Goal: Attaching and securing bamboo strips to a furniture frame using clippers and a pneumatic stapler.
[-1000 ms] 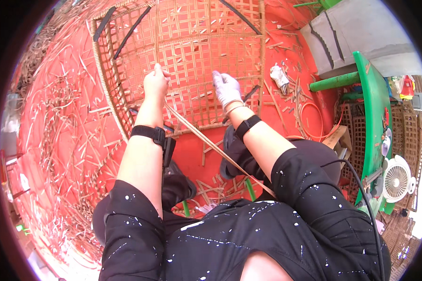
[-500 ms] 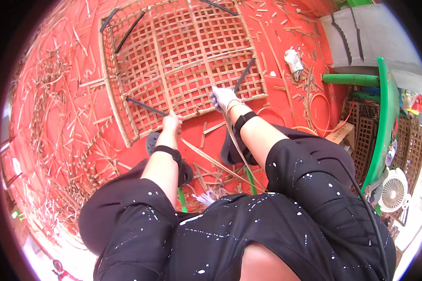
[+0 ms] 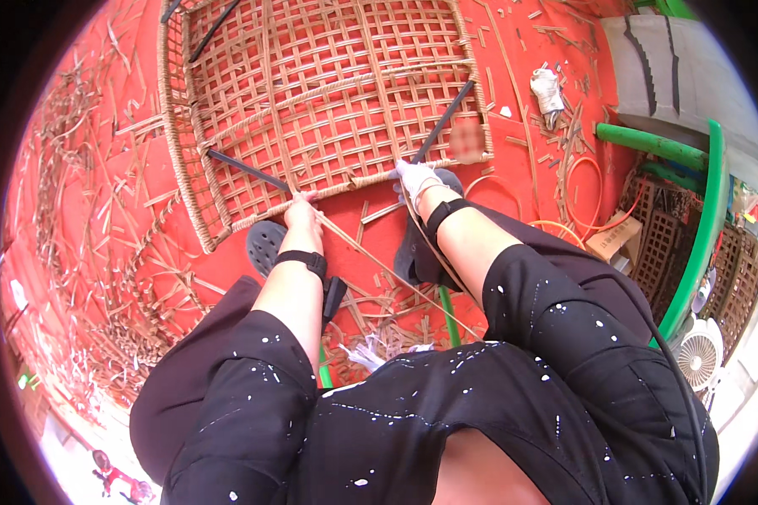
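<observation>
A large open-weave wicker panel [image 3: 328,93] with a thick wrapped rim lies before me. Dark rods [image 3: 248,171] cross its corners. At its near rim, my bare left hand [image 3: 301,212] is closed around a pale flat cane strip [image 3: 370,257], which trails back toward my lap. Further right, my right hand [image 3: 419,180] in a whitish glove is also closed at the rim, near the lower end of another dark rod [image 3: 445,120]. A cane strip [image 3: 431,244] runs from this hand along my right forearm. The fingertips of both hands are partly hidden.
Cane offcuts [image 3: 143,286] litter the red floor, thickest at left. A crumpled white glove [image 3: 547,91] lies right of the panel. Beyond it are a green metal frame [image 3: 706,210], woven brown panels [image 3: 651,227] and a white fan [image 3: 697,353]. My dark clogs [image 3: 265,244] stand by the near rim.
The view has shifted slightly, with the panel higher and a little left at its near corner. My hands have moved slightly apart along the rim, both still closed on the strips.
</observation>
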A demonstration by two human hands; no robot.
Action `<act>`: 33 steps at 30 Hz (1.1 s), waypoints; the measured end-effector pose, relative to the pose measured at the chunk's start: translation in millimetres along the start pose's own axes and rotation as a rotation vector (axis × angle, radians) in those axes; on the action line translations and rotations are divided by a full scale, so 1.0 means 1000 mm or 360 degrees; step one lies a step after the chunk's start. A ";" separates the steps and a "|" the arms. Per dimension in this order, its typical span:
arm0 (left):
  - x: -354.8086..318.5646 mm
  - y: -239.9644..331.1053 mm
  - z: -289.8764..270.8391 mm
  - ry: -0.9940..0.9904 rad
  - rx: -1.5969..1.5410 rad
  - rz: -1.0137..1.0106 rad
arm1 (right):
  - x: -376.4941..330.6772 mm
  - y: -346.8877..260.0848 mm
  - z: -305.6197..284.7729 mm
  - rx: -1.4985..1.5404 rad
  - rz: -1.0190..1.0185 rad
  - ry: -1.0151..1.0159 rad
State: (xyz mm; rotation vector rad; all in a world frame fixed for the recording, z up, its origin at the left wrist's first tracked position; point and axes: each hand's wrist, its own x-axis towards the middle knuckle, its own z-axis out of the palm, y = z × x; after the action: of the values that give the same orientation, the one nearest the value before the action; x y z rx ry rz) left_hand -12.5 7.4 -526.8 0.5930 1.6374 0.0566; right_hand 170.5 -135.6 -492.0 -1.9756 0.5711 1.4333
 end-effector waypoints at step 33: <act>-0.409 0.240 -0.107 -0.0890 -0.0081 0.0939 | -0.434 -0.089 -0.097 0.0656 -0.1562 -0.0404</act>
State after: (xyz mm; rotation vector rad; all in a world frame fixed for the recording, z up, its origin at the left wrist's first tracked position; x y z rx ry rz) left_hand -16.1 80.6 -45.8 0.9402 0.8836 0.3330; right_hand 157.6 -146.9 -38.9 -1.3710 -0.2136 0.8178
